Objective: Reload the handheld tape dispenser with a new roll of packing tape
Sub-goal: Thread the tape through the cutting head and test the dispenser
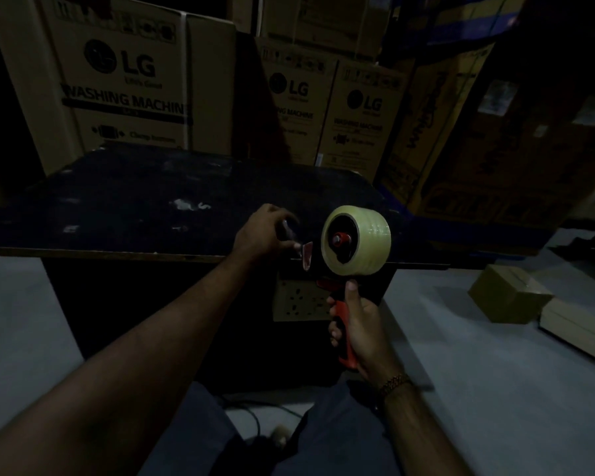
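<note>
My right hand [356, 329] grips the red handle of the tape dispenser [337, 269] and holds it upright in front of the table's near edge. A pale roll of packing tape [358, 240] sits on the dispenser's red hub. My left hand [260, 237] is at the dispenser's front end, fingers pinched by the red flap [306, 257]. It seems to hold the tape's loose end, but the dim light hides the strip.
A dark table [152, 207] stands in front of me, with a socket panel [299, 300] under its edge. Large cardboard appliance boxes [124, 80] are stacked behind it. Small boxes [509, 293] lie on the floor to the right. A cable runs between my knees.
</note>
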`<state>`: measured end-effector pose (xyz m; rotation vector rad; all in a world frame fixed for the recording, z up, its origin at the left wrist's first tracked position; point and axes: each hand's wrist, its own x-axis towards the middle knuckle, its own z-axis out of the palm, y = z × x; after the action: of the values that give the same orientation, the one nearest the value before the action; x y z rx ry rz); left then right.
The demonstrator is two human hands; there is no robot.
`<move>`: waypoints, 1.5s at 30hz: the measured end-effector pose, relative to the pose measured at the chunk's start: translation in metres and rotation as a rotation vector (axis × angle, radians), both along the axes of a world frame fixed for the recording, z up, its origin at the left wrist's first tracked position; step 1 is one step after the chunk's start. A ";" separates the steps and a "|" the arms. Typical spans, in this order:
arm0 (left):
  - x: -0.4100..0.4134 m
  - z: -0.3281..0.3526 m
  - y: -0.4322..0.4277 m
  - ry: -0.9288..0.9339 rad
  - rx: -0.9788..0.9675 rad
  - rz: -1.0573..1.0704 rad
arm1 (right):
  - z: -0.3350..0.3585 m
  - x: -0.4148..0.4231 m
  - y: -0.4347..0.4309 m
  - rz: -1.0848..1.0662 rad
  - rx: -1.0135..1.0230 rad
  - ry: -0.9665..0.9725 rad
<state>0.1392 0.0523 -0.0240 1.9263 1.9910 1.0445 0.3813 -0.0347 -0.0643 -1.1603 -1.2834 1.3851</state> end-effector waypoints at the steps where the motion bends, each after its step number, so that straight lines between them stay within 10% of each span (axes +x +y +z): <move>1: -0.001 -0.001 0.000 0.067 -0.007 -0.038 | -0.001 -0.001 0.000 -0.003 0.003 -0.006; 15: -0.001 0.004 -0.003 0.466 -0.211 -0.003 | -0.023 0.012 -0.006 0.018 0.016 -0.096; 45: -0.005 -0.016 0.000 0.306 -0.127 0.038 | -0.051 0.026 -0.013 -0.027 0.077 -0.248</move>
<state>0.1346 0.0526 -0.0403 2.0895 2.1967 0.6428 0.4068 -0.0475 -0.1151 -1.3213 -1.4753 1.1882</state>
